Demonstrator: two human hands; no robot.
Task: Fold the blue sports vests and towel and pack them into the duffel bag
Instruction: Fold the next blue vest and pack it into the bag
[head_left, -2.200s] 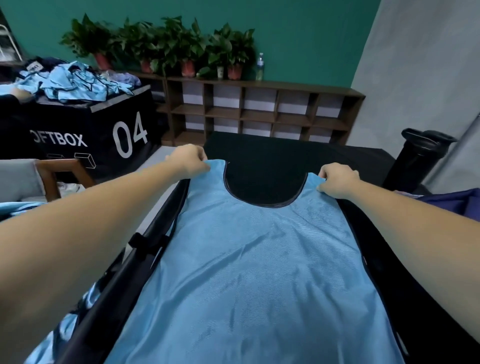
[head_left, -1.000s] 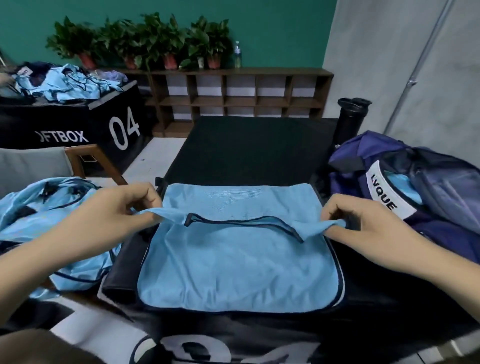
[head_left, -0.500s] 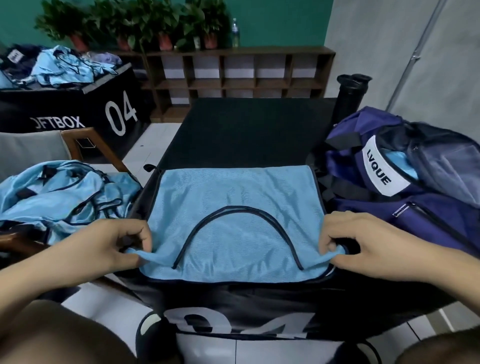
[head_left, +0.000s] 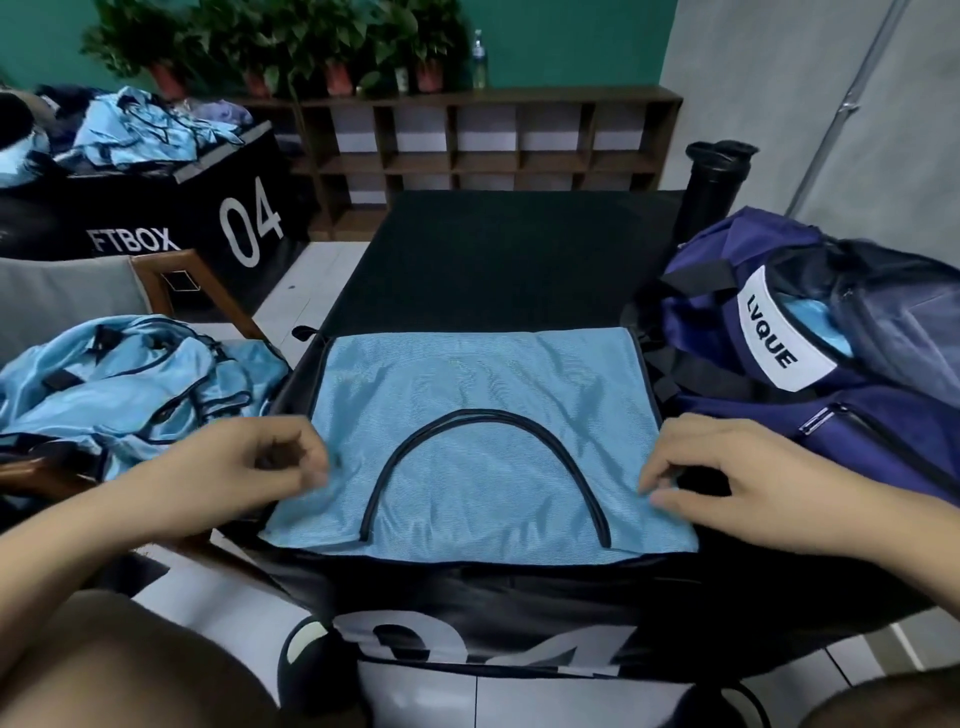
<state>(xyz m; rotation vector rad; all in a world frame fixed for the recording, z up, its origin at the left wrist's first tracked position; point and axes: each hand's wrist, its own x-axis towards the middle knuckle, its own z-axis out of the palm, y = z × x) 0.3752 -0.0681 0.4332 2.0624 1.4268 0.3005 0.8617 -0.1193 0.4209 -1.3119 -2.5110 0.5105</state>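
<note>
Vest (head_left: 467, 384): folded flat at the worktop's (head_left: 493, 260) near edge, neckline trim on top.
Left hand (head_left: 270, 462): curled at its left edge, blurred; grip unclear.
Right hand (head_left: 727, 467): relaxed, with fingertips on the right edge.

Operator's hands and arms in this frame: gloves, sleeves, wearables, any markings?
All bare. Left hand and right hand: no gloves, rings or tape visible. Left forearm and right forearm: uncovered to the frame edge, no sleeve, watch or wristband.

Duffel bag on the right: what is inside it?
Inside the duffel bag, light blue fabric shows behind the LVQUE label. The rest is hidden by its walls and flap.
</note>
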